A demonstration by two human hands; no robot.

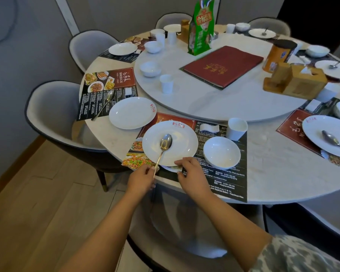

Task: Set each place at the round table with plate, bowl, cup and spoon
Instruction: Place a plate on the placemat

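Note:
A white plate lies on the dark placemat at the near place. My left hand pinches the handle end of a metal spoon whose bowl rests on that plate. My right hand grips the plate's near rim. Right of the plate stand a white bowl and a white cup. At the place to the left, a second plate lies half off its placemat, with a spoon on the mat. A bowl and cup stand on the turntable.
On the turntable are a red menu book, a green bag, an orange canister and a wooden napkin holder. Further places hold plates, bowls and cups. Grey chairs ring the table; one stands right below my arms.

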